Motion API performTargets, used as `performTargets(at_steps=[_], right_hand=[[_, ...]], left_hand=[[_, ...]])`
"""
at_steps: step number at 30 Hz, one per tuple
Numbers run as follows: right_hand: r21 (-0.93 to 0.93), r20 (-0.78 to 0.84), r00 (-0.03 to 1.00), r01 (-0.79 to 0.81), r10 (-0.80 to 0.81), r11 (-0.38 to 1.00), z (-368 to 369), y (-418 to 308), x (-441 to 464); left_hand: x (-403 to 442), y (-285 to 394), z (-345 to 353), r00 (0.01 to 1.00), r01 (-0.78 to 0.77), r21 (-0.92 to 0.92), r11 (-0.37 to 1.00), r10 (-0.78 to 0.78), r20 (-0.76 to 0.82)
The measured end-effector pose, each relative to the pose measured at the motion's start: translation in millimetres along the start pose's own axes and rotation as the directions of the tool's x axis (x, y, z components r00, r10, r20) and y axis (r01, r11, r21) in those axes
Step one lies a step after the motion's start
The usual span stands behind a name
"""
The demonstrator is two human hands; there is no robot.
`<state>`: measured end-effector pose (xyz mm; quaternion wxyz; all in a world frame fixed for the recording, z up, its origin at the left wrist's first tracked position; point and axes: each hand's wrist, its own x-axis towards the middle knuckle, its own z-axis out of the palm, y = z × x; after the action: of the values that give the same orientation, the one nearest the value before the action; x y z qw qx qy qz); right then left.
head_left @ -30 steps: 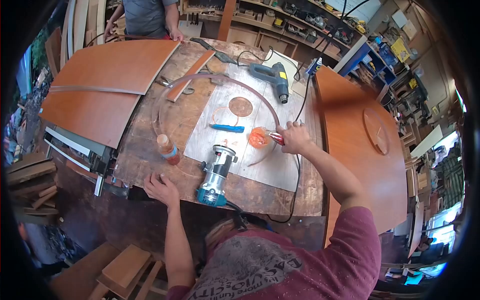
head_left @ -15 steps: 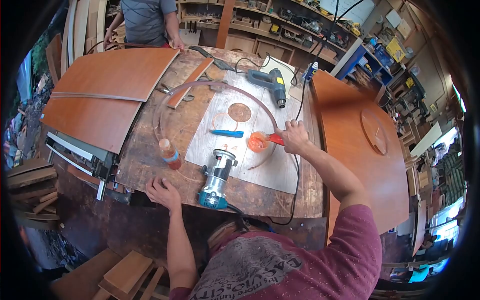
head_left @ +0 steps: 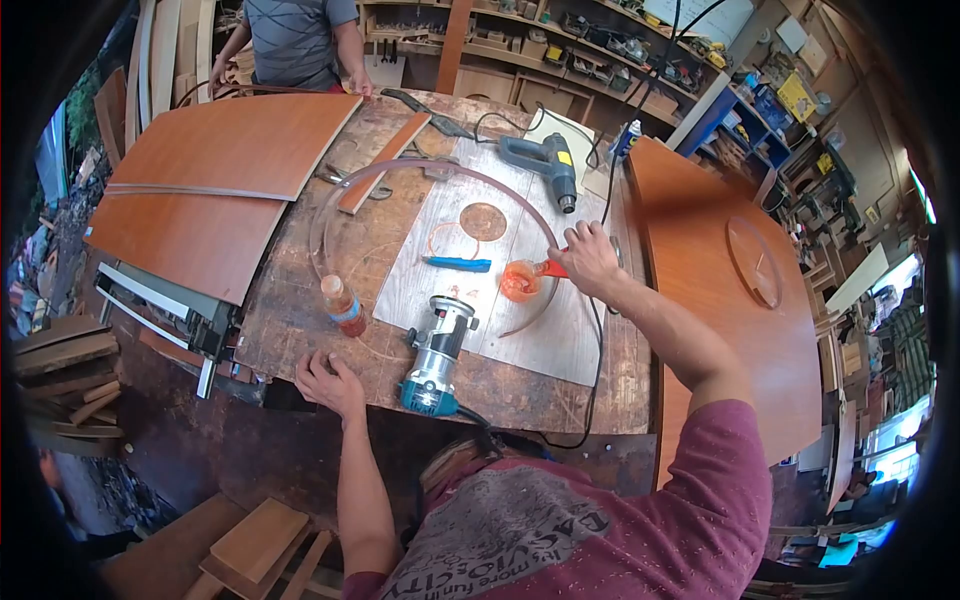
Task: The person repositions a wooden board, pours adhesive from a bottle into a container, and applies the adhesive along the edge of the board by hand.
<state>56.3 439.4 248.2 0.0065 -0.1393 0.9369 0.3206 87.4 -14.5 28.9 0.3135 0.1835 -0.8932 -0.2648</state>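
Observation:
My right hand is closed round a red-handled tool. Its far end is down in a small clear cup of orange glue-like stuff, so I cannot make out its tip. At the bench's front edge rests my left hand, empty, fingers apart. Near it stands a bottle of orange liquid. A trim router lies between my hands, with a blue utility knife beyond it. A long brown edging strip curves across the bench and past the cup.
A heat gun lies at the back, its cord trailing. Brown panels stand left and right of the workbench. A black cable crosses the bench. Across the left panel stands another person, one hand at its edge.
The red-handled tool has shifted slightly in the cup with my right hand. My left hand stays at the bench edge. The whole view has moved a little.

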Motion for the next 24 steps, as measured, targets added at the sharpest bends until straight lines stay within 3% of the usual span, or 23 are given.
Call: performTargets(at_steps=[16,24], right_hand=[[-0.092,-0.011,0.998,0.067,-0.068,0.994,-19.8,5.0,14.9],[-0.154,0.070,0.995,0.081,-0.071,0.985,-35.3,2.8,17.8]], left_hand=[[0.0,-1.6,1.7,1.000,-0.009,-0.007,1.000,0.009,-0.023],[0.4,0.9,-0.5,0.999,-0.007,-0.029,1.000,0.007,-0.032]])
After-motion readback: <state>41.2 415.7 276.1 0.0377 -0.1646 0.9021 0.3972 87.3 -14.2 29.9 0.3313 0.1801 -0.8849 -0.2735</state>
